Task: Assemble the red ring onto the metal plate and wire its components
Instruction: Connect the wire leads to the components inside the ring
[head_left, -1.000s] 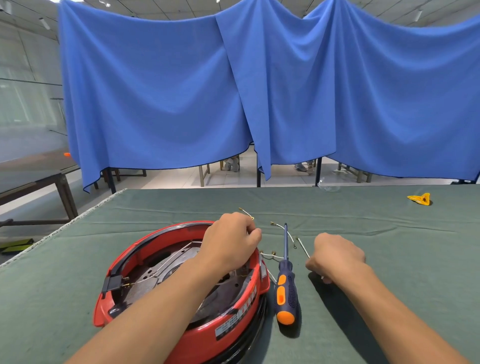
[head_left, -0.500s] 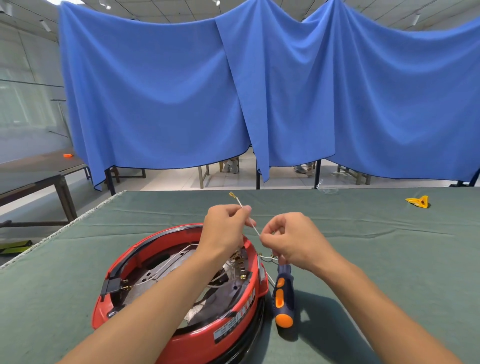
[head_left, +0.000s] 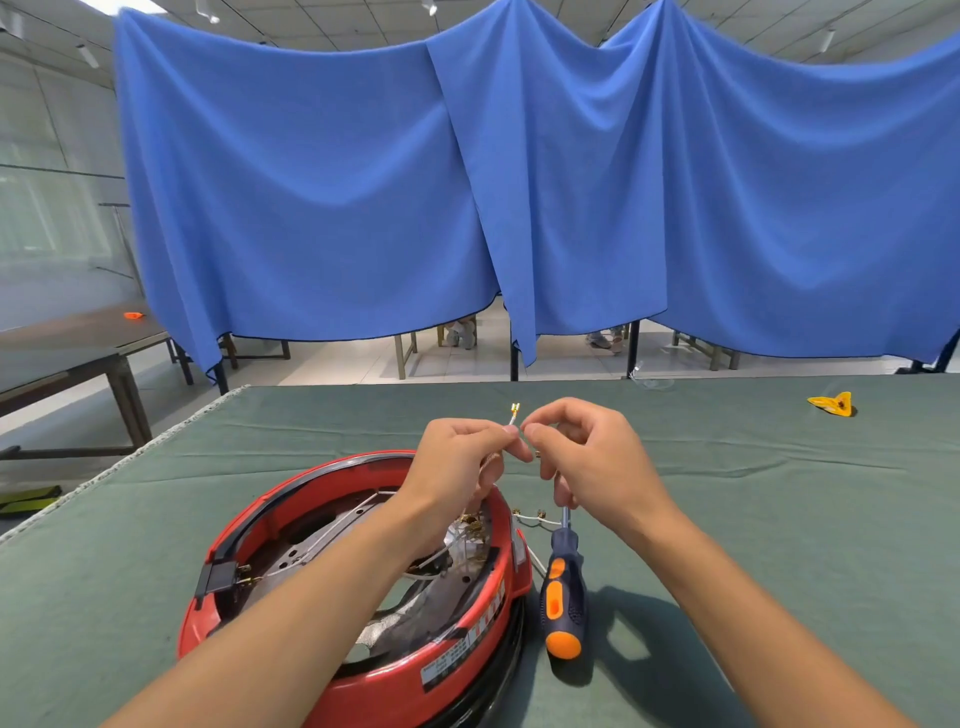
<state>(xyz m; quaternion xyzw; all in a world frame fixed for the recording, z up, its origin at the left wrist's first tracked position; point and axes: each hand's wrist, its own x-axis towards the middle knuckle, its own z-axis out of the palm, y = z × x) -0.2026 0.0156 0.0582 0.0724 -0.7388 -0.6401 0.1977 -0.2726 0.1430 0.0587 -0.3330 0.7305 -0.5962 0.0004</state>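
The red ring (head_left: 457, 654) sits on the green table near its front edge, around a grey metal plate (head_left: 311, 551) with holes and thin white wires across it. Above the ring's far rim, my left hand (head_left: 457, 462) pinches a thin white wire (head_left: 511, 418) whose brass terminal sticks up past the fingers. My right hand (head_left: 587, 462) meets it fingertip to fingertip, pinching the same wire just to the right. More white wires with brass ends (head_left: 530, 517) lie beside the ring. My left forearm hides part of the plate.
A screwdriver (head_left: 563, 597) with a dark blue and orange handle lies right of the ring, tip away from me. A yellow plastic piece (head_left: 834, 404) rests at the far right of the green cloth (head_left: 779, 519). Blue curtains hang behind; another table (head_left: 78, 358) stands left.
My right hand has left the table beside the screwdriver and come up to my left hand. Both hands have lifted the wire above the ring's far rim.
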